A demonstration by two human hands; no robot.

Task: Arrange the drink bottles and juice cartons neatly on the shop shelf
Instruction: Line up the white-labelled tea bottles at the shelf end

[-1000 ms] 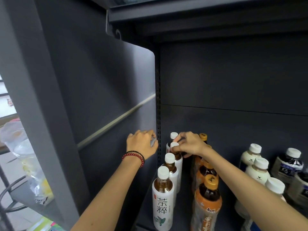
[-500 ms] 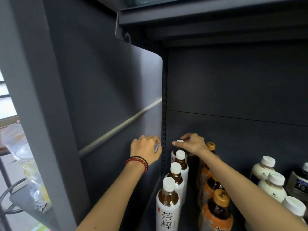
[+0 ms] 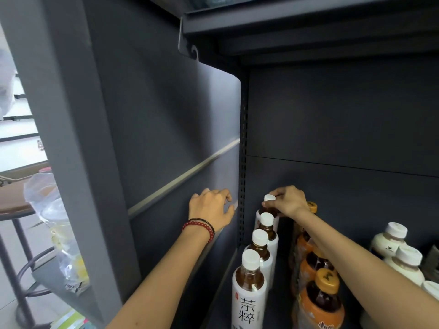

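The right hand (image 3: 288, 201) reaches to the far end of the shelf (image 3: 223, 305) and pinches the back bottle (image 3: 259, 218) by its neck, thumb and fingers closed just under the white cap (image 3: 269, 198). That bottle stands upright at the far end of a single-file row of tea bottles (image 3: 249, 288) with white labels, which runs from near to far along the left side of the shelf, close to the side panel (image 3: 178, 138). The left hand (image 3: 211, 207) lies against this panel near its far edge, fingers bent (whether they actually grip the edge cannot be told), with bead bracelets (image 3: 202, 225) round the wrist. Just right of the tea row stands a second row of orange-capped bottles (image 3: 320, 298), partly hidden under the right forearm. Further right, well apart from both rows, are pale bottles (image 3: 392, 238) with white caps. Outside the shelf on the far left, a clear plastic bag (image 3: 54, 222) sits beside the grey upright.
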